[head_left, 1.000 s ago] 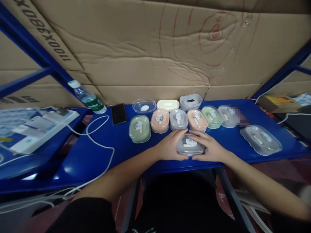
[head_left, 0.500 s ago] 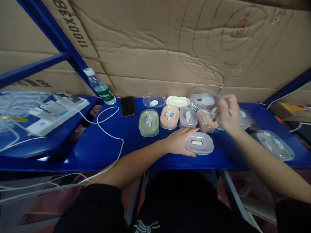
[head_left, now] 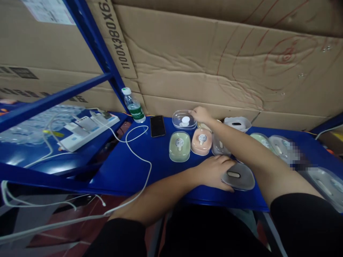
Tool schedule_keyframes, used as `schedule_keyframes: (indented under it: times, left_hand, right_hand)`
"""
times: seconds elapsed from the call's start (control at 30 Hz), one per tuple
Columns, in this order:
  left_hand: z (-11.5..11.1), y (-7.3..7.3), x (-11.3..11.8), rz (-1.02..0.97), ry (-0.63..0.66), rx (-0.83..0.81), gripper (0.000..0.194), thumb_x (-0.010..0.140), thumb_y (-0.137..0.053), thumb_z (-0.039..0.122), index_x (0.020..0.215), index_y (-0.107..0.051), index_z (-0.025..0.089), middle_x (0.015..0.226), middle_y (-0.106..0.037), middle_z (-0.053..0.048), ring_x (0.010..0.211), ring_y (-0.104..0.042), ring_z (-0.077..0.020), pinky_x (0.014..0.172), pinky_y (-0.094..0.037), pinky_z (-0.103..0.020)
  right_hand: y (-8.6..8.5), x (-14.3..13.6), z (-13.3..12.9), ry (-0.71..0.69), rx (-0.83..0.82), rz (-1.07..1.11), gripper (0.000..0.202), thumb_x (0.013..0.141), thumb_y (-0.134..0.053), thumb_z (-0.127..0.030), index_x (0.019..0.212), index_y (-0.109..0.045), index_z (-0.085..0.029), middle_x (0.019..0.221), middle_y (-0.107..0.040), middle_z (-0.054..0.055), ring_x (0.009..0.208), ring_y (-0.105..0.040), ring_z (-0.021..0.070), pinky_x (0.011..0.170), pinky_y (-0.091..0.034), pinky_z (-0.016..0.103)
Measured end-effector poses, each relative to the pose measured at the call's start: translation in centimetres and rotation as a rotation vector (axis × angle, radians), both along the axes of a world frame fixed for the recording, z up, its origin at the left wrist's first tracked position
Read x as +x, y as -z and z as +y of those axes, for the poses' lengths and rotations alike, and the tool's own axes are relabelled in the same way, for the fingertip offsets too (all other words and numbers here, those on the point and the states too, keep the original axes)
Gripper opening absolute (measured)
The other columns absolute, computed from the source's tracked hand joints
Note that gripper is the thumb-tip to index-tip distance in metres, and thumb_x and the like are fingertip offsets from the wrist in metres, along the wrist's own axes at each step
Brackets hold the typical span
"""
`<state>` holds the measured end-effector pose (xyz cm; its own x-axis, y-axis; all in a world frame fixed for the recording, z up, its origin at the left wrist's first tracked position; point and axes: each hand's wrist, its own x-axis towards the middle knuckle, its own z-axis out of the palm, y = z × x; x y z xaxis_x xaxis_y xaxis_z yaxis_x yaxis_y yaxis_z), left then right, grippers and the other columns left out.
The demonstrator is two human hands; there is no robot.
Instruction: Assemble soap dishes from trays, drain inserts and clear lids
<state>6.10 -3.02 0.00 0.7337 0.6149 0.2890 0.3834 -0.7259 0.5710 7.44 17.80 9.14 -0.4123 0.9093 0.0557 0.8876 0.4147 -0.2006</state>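
Observation:
My left hand [head_left: 214, 172] grips the left end of a grey oval soap box [head_left: 242, 177] near the table's front edge. This box has no clear cover and shows a pale oblong slot in its middle. At the back, my right hand [head_left: 201, 115] has its fingers closed on the right rim of a clear plastic lid [head_left: 178, 121] with a round white sticker. A cream wavy-edged piece [head_left: 216, 124] lies partly hidden behind my right forearm. Covered soap boxes stand in front of the lid: a green one [head_left: 180, 151], a pink one [head_left: 201, 147] and a grey one [head_left: 219, 146].
A water bottle [head_left: 136, 111] and a phone [head_left: 157, 126] stand left of the boxes. A white cable [head_left: 150, 171] loops over the blue table. A wavy grey piece [head_left: 237, 124] sits at the back right. More covered boxes [head_left: 282, 148] lie right of my forearm.
My right hand has swung left with the clear lid, from over the right-hand boxes to the lid at the back left. My left hand still holds the grey box. The view has shifted.

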Motion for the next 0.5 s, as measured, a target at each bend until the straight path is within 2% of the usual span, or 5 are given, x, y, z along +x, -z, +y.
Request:
schedule_keyframes:
  times: [0.1, 0.17, 0.37, 0.5]
  left_hand:
    - [-0.1, -0.2, 0.0, 0.031, 0.008, 0.000, 0.098, 0.079, -0.097, 0.052, 0.160, -0.055, 0.016, 0.159, -0.062, -0.022, 0.147, -0.062, -0.0425, 0.121, -0.053, -0.056]
    - [-0.1, -0.3, -0.1, 0.045, 0.015, 0.006, 0.098, 0.080, -0.096, 0.052, 0.161, -0.054, 0.016, 0.160, -0.061, -0.022, 0.146, -0.063, -0.0424, 0.121, -0.053, -0.056]
    - [-0.2, -0.2, -0.1, 0.040, 0.013, 0.021, 0.096, 0.082, -0.095, 0.049, 0.161, -0.053, 0.015, 0.159, -0.062, -0.023, 0.146, -0.063, -0.0428, 0.120, -0.053, -0.056]
    - [-0.2, -0.3, -0.1, 0.043, 0.016, 0.040, 0.094, 0.084, -0.094, 0.051, 0.161, -0.054, 0.014, 0.160, -0.061, -0.024, 0.145, -0.063, -0.0434, 0.118, -0.054, -0.057]
  right_hand:
    - [0.0, -0.1, -0.3, 0.024, 0.035, -0.107, 0.046, 0.108, -0.060, -0.050, 0.123, -0.083, -0.013, 0.131, -0.081, 0.024, 0.122, -0.078, 0.0356, 0.094, -0.058, 0.038]
    - [-0.3, 0.0, -0.7, 0.020, 0.087, -0.160, 0.046, 0.107, -0.060, -0.047, 0.128, -0.081, -0.012, 0.135, -0.079, 0.026, 0.128, -0.076, 0.0392, 0.100, -0.057, 0.042]
    - [-0.9, 0.4, -1.9, -0.007, 0.143, -0.273, 0.047, 0.107, -0.058, -0.044, 0.128, -0.081, -0.009, 0.131, -0.080, 0.027, 0.125, -0.077, 0.0423, 0.099, -0.059, 0.046]
    - [-0.7, 1.0, -2.0, -0.024, 0.135, -0.308, 0.048, 0.108, -0.056, -0.047, 0.130, -0.081, -0.013, 0.131, -0.081, 0.025, 0.123, -0.078, 0.0396, 0.097, -0.059, 0.043]
